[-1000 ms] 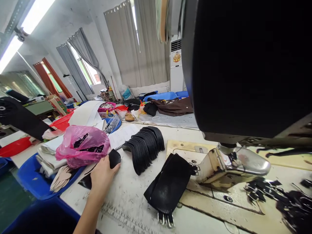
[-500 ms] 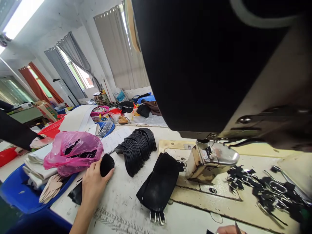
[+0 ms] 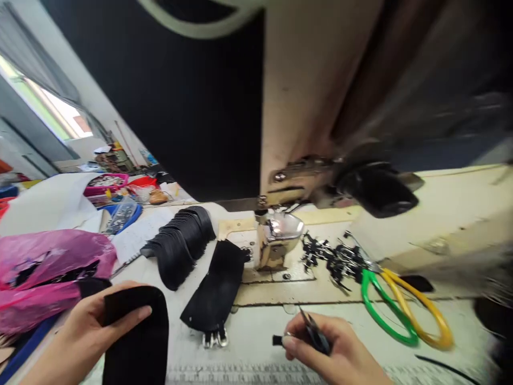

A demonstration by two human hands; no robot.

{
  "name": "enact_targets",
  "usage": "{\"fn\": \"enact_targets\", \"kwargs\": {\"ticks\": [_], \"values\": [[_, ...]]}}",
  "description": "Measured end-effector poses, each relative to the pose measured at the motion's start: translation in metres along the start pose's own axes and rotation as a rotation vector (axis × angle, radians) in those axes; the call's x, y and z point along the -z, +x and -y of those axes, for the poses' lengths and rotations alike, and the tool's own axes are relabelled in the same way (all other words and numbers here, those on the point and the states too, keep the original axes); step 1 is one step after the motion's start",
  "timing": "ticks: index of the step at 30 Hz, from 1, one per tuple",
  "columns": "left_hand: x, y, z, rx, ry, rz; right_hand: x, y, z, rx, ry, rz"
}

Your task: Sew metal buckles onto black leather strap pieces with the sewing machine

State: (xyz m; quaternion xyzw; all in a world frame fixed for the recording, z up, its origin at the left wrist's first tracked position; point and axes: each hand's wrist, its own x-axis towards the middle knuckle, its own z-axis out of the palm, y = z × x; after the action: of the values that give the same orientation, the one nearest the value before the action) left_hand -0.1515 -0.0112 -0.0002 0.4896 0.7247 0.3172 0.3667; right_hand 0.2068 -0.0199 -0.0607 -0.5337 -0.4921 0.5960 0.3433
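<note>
My left hand [image 3: 86, 326] is closed on a black leather-like strip [image 3: 136, 331], thumb on its face, with the rounded end up. In my right hand [image 3: 336, 342], thumb and forefinger pinch a small black tab [image 3: 277, 340] with a bit of metal at it. The same hand holds a dark pointed tool [image 3: 316, 334] that looks like thread snips. Between the hands lie black pieces [image 3: 216, 289] with metal buckles at the near end. Behind them a row of black curved strips [image 3: 184, 240] stands stacked beside the sewing machine's metal-topped post [image 3: 274, 243].
Black tabs with metal buckles [image 3: 332, 259] lie heaped on the machine bed. Scissors with green and yellow handles [image 3: 401, 310] rest at the right. A pink plastic bag [image 3: 60, 256] sits at the left. The dark machine head [image 3: 192, 107] hangs overhead; a ruler scale [image 3: 224, 374] runs along the front.
The view has swung to the right. My left hand has lifted the black strip from the table and brought it nearer. My right hand has come fully into view with the tab and tool.
</note>
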Motion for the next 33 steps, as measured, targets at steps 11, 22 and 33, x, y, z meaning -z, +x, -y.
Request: {"fn": "enact_targets", "kwargs": {"ticks": [11,22,33], "values": [[-0.131,-0.029,-0.082,0.1,0.192,0.729,0.02,-0.019,0.034,0.012,-0.041,0.092],[-0.148,-0.02,-0.075,0.058,0.14,0.742,0.034,-0.018,0.029,-0.032,0.108,0.146],[-0.146,-0.019,-0.088,0.056,0.167,0.774,0.037,-0.012,0.042,-0.115,0.21,0.228]]}}
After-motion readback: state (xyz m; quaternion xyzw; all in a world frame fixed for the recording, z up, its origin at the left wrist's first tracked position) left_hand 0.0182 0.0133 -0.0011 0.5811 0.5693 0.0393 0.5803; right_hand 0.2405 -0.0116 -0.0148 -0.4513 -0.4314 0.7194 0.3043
